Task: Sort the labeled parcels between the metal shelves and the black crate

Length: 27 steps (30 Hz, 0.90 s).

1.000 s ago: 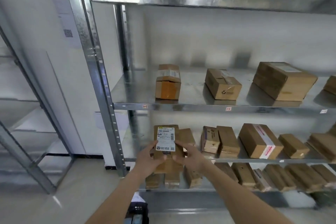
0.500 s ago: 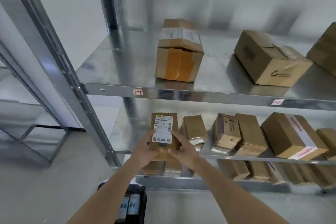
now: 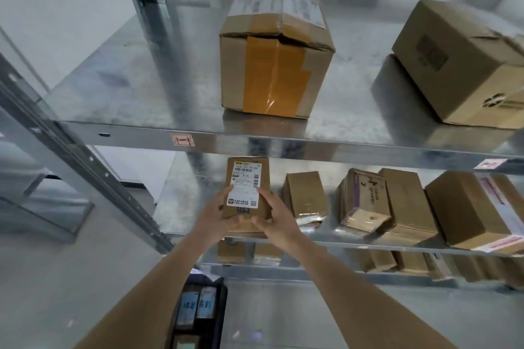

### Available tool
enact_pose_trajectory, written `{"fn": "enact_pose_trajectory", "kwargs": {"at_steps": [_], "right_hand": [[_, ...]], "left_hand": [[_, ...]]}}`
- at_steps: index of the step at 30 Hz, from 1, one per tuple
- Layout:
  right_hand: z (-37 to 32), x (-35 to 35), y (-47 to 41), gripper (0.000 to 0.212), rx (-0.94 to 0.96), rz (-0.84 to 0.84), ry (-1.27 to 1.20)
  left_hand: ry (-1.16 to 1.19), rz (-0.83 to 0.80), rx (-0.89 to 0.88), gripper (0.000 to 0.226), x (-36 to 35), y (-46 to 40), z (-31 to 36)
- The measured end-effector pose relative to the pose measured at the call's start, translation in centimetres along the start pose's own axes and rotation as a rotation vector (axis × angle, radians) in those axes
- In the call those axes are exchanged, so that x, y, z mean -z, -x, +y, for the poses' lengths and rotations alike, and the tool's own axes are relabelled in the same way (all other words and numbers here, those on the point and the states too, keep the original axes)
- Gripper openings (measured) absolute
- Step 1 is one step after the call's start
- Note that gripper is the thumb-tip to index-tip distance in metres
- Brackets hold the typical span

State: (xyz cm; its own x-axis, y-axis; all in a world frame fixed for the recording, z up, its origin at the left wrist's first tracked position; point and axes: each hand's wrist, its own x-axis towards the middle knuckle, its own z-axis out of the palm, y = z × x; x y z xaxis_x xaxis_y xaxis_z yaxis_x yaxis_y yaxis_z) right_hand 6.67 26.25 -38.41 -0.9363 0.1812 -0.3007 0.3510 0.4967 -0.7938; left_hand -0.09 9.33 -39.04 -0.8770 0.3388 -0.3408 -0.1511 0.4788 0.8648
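A small brown parcel [image 3: 247,178] with a white printed label on top is gripped from both sides at the left end of the middle shelf [image 3: 368,244]. My left hand [image 3: 217,214] holds its left edge and my right hand [image 3: 273,215] holds its right edge and near corner. The parcel's far end reaches in over the shelf, between the shelf's front lip and the shelf above. Below my arms, the black crate [image 3: 198,312] stands on the floor with labeled parcels inside.
The upper shelf [image 3: 127,127] carries a tall box with orange tape [image 3: 273,65] and another box [image 3: 465,65] to the right. Several brown parcels line the middle shelf to the right of my hands, the nearest [image 3: 306,195] close by. More sit on the bottom shelf. A steel upright [image 3: 85,161] slants at left.
The camera has come closer to the shelves and tilted down. My hands have carried the parcel forward, over the left end of the middle shelf. More of the black crate shows.
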Motion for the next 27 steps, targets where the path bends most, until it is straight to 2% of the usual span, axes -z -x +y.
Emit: {"fn": "enact_pose_trajectory", "kwargs": {"at_steps": [4,7,11,14,18,25,27], "right_hand": [[-0.3,0.3,0.2,0.075,-0.01,-0.015,0.016],[-1.2,1.3,0.5,0.071,0.033,-0.003,0.089],[-1.8,4.2,1.2,0.067,0.035,0.084,0.151],[-1.4,7.2,1.8,0.066,0.029,0.132,0.208],[-0.4,11.4,3.4,0.067,0.007,0.141,0.196],[3.5,14.0,3.6,0.068,-0.052,0.089,0.151],[4.5,13.6,3.1,0.066,-0.064,0.067,0.123]], "left_hand": [[-0.018,0.008,0.004,0.084,0.0,0.3,0.3],[-0.102,0.071,-0.07,0.074,0.1,0.9,1.6],[-0.223,0.138,-0.149,0.068,0.4,1.5,3.8],[-0.168,0.135,-0.16,0.063,-0.4,1.8,5.9],[-0.053,0.07,-0.175,0.063,-3.4,2.7,8.8],[-0.136,-0.091,-0.184,0.078,-10.1,1.9,9.2],[-0.154,-0.094,-0.174,0.077,-11.7,1.4,8.5]]}}
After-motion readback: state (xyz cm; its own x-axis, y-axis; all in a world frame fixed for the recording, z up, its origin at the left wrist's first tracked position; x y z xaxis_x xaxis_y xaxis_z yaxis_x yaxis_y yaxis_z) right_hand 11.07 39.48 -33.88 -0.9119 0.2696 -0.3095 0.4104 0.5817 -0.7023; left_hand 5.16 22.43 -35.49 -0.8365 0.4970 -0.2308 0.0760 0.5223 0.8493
